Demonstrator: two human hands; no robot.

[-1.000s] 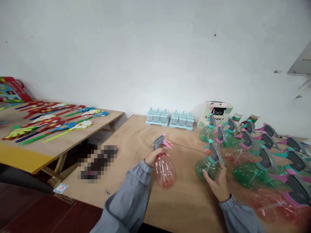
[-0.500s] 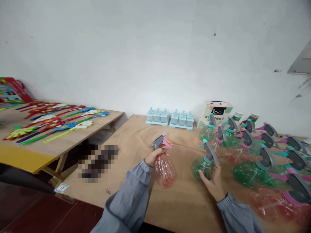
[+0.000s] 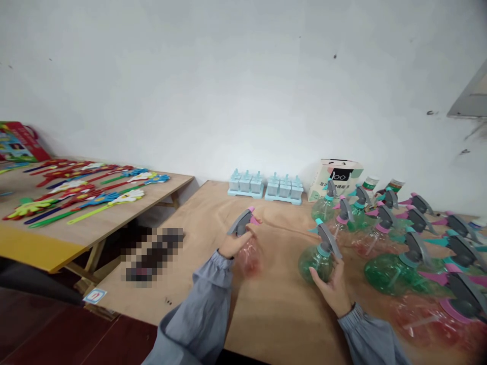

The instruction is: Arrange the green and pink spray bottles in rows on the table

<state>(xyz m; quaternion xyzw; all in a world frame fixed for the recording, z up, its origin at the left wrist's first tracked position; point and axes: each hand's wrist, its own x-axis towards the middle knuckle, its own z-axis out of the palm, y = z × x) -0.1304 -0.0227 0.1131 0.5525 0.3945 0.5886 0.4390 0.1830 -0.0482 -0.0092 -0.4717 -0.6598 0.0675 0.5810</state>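
Head view: two held spray bottles [image 3: 249,248]

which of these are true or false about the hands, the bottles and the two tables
1. The left hand holds a pink bottle. True.
2. The right hand holds a blue bottle. False: it holds a green bottle.
3. The ice moulds lie at the table's near edge. False: they stand at the far edge, by the wall.
4. The box stands behind the bottle group. True.
5. The left table bears spray bottles. False: it bears coloured clappers.
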